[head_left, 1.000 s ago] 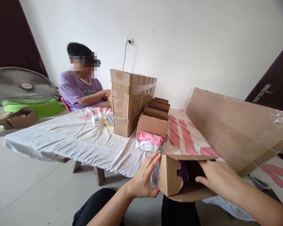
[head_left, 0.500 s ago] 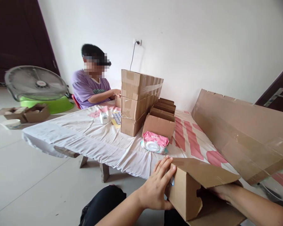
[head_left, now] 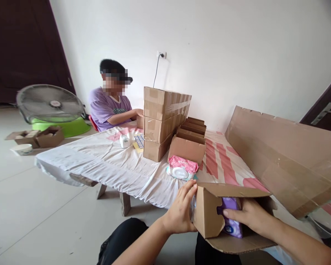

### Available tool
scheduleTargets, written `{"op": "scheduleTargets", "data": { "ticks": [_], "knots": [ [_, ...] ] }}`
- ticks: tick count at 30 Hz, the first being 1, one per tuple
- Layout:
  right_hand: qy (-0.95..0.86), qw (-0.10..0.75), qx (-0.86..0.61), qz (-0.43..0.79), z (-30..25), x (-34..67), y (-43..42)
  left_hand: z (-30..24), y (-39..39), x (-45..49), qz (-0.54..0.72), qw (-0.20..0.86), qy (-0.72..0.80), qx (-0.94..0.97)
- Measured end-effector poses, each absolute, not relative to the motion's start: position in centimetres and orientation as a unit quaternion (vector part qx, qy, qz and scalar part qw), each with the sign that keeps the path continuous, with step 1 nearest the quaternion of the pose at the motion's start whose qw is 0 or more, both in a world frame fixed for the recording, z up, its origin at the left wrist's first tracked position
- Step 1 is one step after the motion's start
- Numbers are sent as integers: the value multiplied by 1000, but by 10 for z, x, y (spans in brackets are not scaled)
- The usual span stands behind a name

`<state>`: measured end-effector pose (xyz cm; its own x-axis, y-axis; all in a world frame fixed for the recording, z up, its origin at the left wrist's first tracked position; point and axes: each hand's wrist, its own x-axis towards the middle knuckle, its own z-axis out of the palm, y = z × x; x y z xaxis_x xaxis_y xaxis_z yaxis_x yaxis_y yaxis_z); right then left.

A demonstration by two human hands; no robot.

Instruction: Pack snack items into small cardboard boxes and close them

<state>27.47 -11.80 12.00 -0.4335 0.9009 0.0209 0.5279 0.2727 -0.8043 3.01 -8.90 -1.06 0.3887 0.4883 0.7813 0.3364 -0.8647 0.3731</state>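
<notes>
Cardboard box [head_left: 206, 215], near edge of the table [head_left: 113, 162]: left grip [head_left: 180, 213] lies flat and open against its side, right grip [head_left: 249, 217] clasps a purple packet [head_left: 233, 227].

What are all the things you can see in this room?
open box: one, brown, at the near table edge
purple packet: one, inside the open box
wipes pack: one, pink, on the cloth
taped boxes: three, brown, stacked mid-table
small boxes: a row, brown, beside the stack
cardboard sheet: one, brown, on the right
cloth: one, white with pink stripes, over the table
fan: one, grey, on the floor at left
basin: one, green, by the fan
person: one, purple shirt, seated at the far side
left hand: flat against the open box's side
right hand: in the open box, holding the purple packet
</notes>
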Motion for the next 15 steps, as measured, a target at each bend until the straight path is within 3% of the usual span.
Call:
{"op": "scheduleTargets", "data": {
  "ticks": [4, 10, 15],
  "knots": [
    [-759, 255, -498, 332, 144, 275, -130, -6, -87, 21, 511, 98, 253, 816],
    [-731, 314, -506, 334, 162, 285, -148, -3, -82, 0, 474, 226, 285, 802],
    [-749, 434, -488, 110, 154, 306, -162, -5, -66, -29, 457, 299, 320, 774]
  ]
}}
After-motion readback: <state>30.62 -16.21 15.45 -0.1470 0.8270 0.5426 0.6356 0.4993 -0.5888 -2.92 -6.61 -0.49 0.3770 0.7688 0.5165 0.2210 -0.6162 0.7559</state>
